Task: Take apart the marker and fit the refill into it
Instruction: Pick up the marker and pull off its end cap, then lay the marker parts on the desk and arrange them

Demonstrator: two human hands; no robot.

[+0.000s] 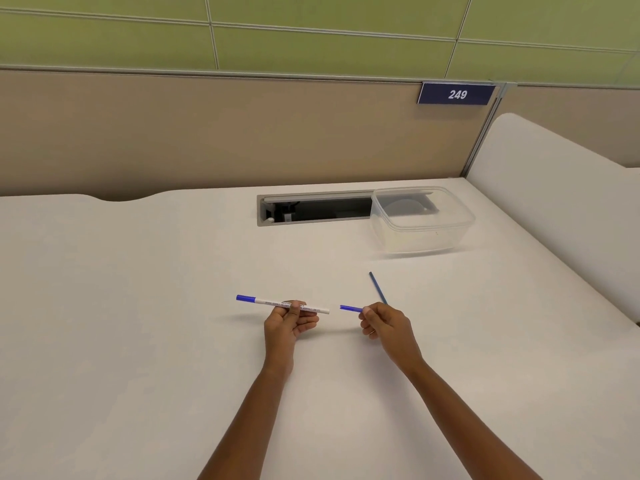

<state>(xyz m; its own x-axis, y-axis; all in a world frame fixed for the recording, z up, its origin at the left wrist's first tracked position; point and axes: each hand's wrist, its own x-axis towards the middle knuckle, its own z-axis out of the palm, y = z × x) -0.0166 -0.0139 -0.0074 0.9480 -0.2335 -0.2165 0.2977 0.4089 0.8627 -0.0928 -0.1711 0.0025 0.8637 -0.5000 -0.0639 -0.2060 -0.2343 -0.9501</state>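
Note:
My left hand (290, 322) grips a white marker barrel (277, 303) with a blue cap on its left end, held level above the table. Its right end is bare. A short gap to the right, my right hand (382, 323) pinches a small blue end piece (350, 309) that points toward the barrel. A thin dark blue refill (377, 287) lies slanted on the table just behind my right hand, its near end hidden by my fingers.
A clear plastic container (420, 220) stands at the back right, partly over an open cable slot (311, 209) in the white table (138, 306). A beige partition with a "249" sign (456, 94) runs along the back; a white divider (554, 202) is on the right.

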